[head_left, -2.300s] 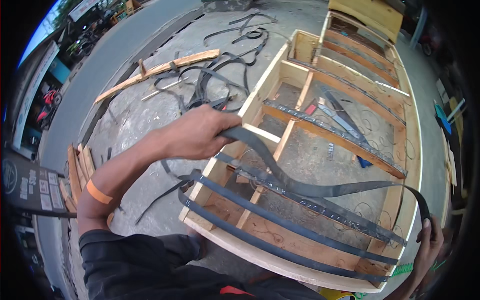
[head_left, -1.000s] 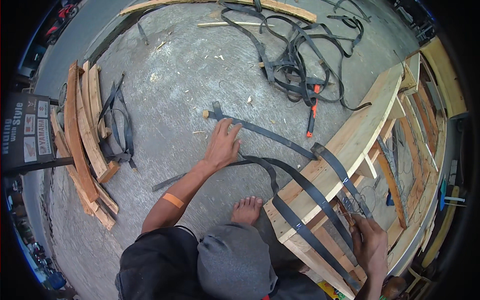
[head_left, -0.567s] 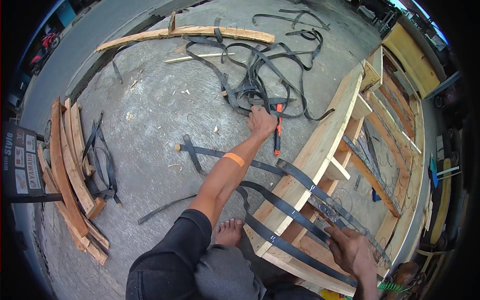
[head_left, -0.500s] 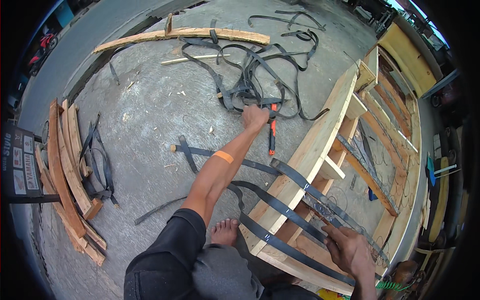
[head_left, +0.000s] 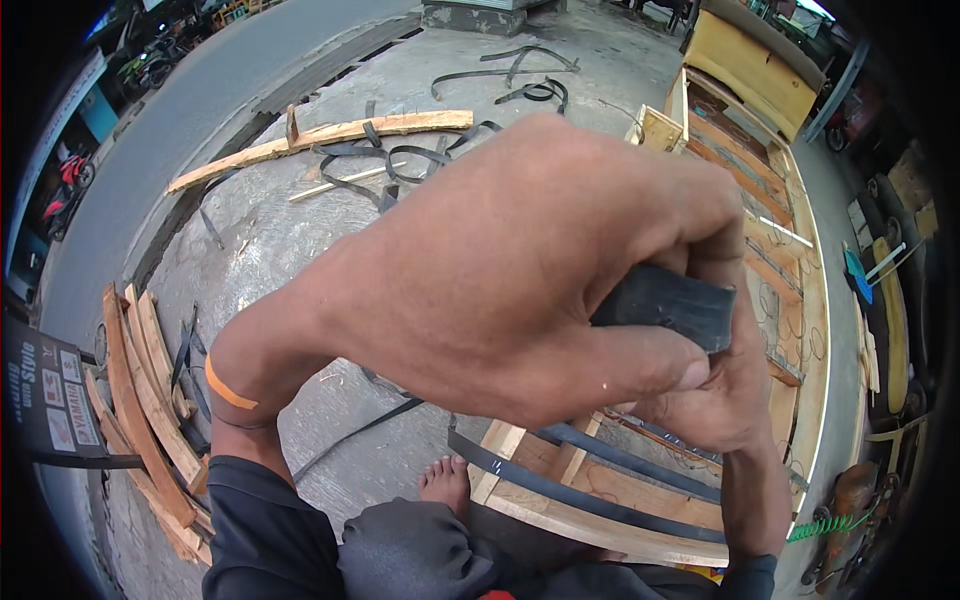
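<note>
My left hand [head_left: 500,270] is raised close in front of me and fills the middle of the view. It is closed round a short black rubber strap end [head_left: 668,305], with the thumb pressed along its lower edge. Just below and behind it, my right hand [head_left: 715,405] is curled up against the left; its fingers are mostly hidden, and what they hold cannot be made out. Under both hands is a long wooden frame [head_left: 590,525] with black straps [head_left: 590,490] across its near end. My left hand covers much of the ground beyond.
Loose black straps [head_left: 535,92] lie on the concrete, beside a curved plank [head_left: 410,124]. Cut wooden pieces [head_left: 135,400] are stacked at left, near a dark printed panel [head_left: 55,390]. A yellowish padded board [head_left: 745,70] stands at the frame's far end. My bare foot [head_left: 445,480] is by the frame.
My left hand has come back from the strap heap and risen close to view with a black strap end in it. My right hand has lifted off the frame to meet it.
</note>
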